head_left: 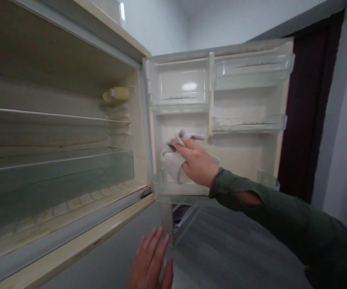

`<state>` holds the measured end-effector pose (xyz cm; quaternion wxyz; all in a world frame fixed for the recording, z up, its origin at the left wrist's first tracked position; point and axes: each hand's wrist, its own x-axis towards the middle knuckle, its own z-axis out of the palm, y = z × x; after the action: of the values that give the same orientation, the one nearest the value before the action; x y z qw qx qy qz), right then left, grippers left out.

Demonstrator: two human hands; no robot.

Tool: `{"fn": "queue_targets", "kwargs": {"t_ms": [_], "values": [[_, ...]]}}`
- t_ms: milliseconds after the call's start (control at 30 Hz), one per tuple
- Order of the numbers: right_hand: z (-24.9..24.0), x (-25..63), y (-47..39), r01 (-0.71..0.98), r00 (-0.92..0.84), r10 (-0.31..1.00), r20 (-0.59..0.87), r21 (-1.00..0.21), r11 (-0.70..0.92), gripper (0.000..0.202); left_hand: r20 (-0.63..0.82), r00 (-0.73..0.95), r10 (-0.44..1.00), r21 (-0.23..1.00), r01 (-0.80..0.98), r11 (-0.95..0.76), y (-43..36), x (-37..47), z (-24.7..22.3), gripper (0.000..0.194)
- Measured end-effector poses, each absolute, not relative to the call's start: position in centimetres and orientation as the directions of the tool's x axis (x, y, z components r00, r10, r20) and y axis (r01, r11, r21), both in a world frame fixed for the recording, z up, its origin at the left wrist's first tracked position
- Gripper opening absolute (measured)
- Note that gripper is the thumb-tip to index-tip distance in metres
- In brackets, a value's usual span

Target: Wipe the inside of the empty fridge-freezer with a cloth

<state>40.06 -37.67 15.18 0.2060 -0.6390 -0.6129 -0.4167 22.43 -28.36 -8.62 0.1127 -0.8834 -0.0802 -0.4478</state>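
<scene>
My right hand (199,162), in a dark green sleeve, is closed on a whitish cloth (172,160). The cloth is bunched under the fingers, in front of the inner panel of the open fridge door (233,148), just above its lower bin. Whether it presses on the panel is hard to tell. Low in the view, my left hand (152,261) is held out with its fingers extended and nothing in it. It is in front of the fridge's lower front, below the cabinet's edge.
Clear door bins (248,124) stick out from the door. At left lies the fridge interior with a glass shelf (50,115), a clear drawer (71,172) and a yellowish lamp cover (119,94). A dark door (307,108) stands behind, over grey flooring (227,249).
</scene>
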Motion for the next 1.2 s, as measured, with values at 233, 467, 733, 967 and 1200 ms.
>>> {"fn": "queue_targets", "kwargs": {"t_ms": [233,467,733,967,1200], "values": [[20.3,42.9,-31.1,0.774,-0.300,0.761,0.575,0.614,-0.158,0.047,0.924,0.374,0.080,-0.015,0.245,-0.969,-26.0,33.3,8.0,0.032],[24.8,45.9,-27.6,0.539,-0.477,0.762,0.437,0.831,-0.139,0.046,0.506,0.814,0.285,0.003,0.328,-0.945,-26.7,35.5,7.2,0.062],[29.8,39.0,-26.1,0.716,-0.305,0.596,0.743,0.591,-0.370,0.048,0.535,0.782,0.320,0.056,0.346,-0.937,-26.8,35.4,7.0,0.058],[36.7,38.5,-23.3,0.743,-0.019,0.610,0.792,0.419,-0.522,0.053,0.573,0.741,0.348,0.107,0.354,-0.929,-26.8,35.9,6.4,0.056],[40.1,44.6,-28.2,0.592,0.238,0.495,0.836,0.280,-0.756,0.059,0.559,0.745,0.363,0.109,0.368,-0.923,-27.2,35.2,6.8,0.056]]}}
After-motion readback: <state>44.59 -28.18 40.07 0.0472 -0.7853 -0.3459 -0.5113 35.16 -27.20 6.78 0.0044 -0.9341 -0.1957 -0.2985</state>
